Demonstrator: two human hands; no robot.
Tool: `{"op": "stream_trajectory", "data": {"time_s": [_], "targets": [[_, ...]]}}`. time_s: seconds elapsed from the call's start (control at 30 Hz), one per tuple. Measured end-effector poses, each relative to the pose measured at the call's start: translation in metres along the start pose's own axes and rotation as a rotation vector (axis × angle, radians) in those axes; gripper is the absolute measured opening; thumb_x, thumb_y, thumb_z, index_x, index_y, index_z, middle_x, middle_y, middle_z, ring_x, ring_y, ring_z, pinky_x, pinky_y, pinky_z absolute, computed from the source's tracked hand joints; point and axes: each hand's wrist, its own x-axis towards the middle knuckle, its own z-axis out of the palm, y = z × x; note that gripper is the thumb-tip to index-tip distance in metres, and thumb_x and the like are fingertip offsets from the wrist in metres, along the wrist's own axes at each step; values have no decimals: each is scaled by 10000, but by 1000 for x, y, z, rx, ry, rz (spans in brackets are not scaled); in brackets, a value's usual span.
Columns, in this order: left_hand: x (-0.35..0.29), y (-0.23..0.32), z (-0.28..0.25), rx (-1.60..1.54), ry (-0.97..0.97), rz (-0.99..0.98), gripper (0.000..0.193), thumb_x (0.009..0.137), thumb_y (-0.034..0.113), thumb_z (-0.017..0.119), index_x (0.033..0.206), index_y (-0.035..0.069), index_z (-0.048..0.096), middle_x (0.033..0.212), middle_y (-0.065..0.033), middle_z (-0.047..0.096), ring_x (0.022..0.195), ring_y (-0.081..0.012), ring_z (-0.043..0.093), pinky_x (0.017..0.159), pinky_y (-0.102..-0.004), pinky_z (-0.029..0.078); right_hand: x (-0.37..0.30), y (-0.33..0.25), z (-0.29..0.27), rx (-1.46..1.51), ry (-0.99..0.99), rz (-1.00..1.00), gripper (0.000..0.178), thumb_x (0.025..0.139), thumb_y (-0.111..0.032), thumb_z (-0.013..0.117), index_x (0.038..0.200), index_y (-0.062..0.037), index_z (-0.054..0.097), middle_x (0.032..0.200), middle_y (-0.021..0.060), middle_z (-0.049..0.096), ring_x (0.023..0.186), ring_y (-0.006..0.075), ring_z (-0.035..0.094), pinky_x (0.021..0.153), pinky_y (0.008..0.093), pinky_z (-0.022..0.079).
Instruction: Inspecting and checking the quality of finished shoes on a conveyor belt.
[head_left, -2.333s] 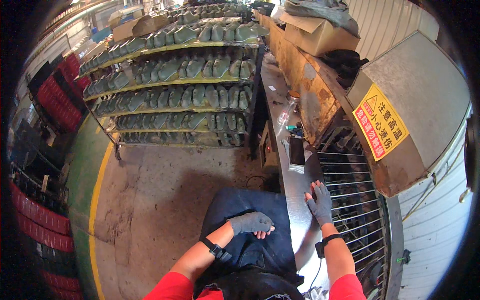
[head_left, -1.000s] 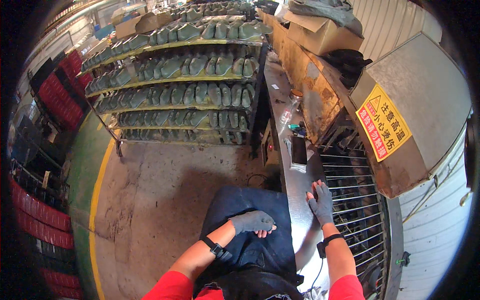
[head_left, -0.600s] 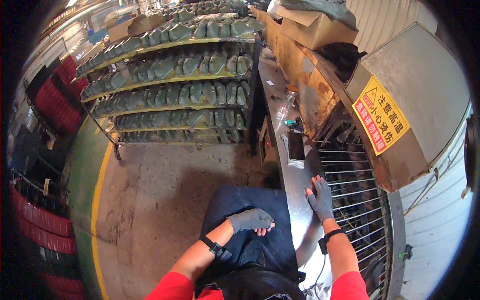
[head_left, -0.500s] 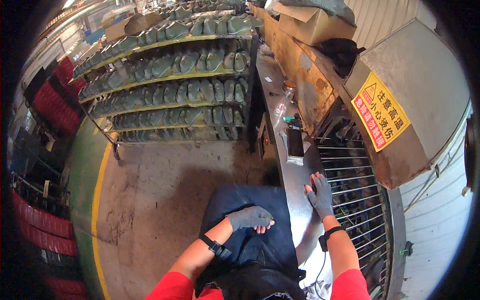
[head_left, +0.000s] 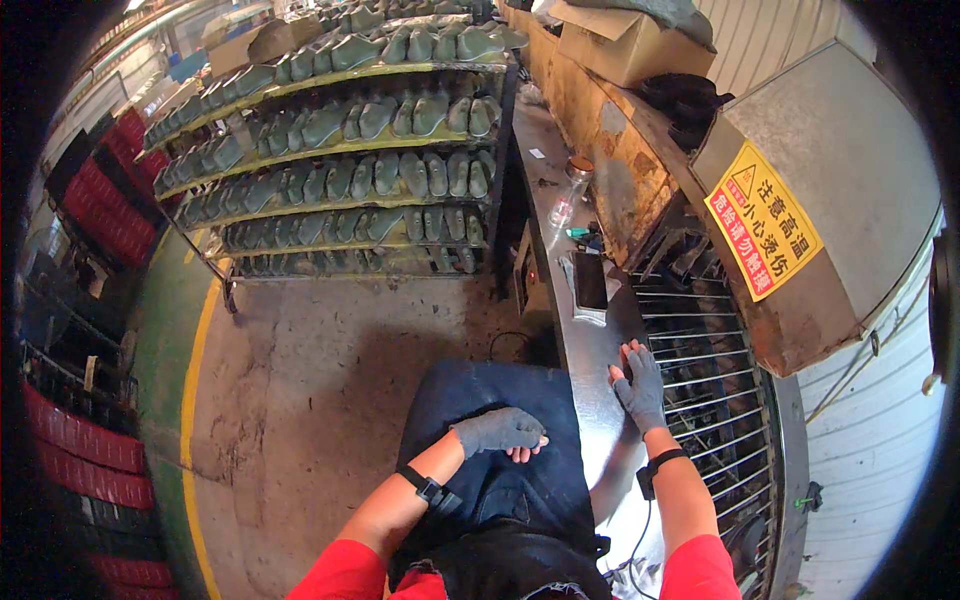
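Note:
My left hand [head_left: 497, 432], in a grey glove with bare fingertips, lies on my dark-clothed lap [head_left: 480, 388]. Its fingers are curled loosely inward, and nothing shows in them. To the right, my right hand [head_left: 641, 388], gloved the same way, rests at the metal bench [head_left: 597, 375], beside a grille of metal bars [head_left: 690, 296]. Its fingers stretch forward, and it holds nothing. A dark phone [head_left: 590, 283] lies on the bench ahead of the right hand. Farther along stands a clear bottle [head_left: 570, 195] with a brown-orange cap.
A tall rack [head_left: 330, 146] bears rows of green shoe lasts at the far side. A metal hood [head_left: 800, 150] with a yellow and red warning label overhangs the grille. Behind it sits a cardboard box [head_left: 615, 48]. Red panels [head_left: 85, 420] stand at the left, past a yellow floor line [head_left: 190, 425].
Both hands keep their places and poses. The view has shifted very slightly.

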Motion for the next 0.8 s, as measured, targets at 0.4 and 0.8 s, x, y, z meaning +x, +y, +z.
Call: {"op": "stream_trajectory", "data": {"time_s": [0.4, 0.8], "targets": [[-1, 3, 1, -3, 5, 3, 369, 1035, 395, 617, 907, 61, 709, 787, -79, 742, 660, -155, 703, 599, -276, 531, -1, -1, -1, -7, 38, -6, 566, 907, -379, 729, 1367, -64, 635, 1471, 231, 579, 1374, 430, 521, 1169, 501, 397], [0, 3, 1, 17, -19, -11, 405, 1043, 433, 588, 918, 68, 713, 796, -74, 751, 646, -151, 706, 578, -271, 529, -1, -4, -2, 21, 16, 9, 561, 929, -357, 697, 1395, -53, 619, 1483, 224, 576, 1404, 428, 500, 1188, 495, 379]]}}
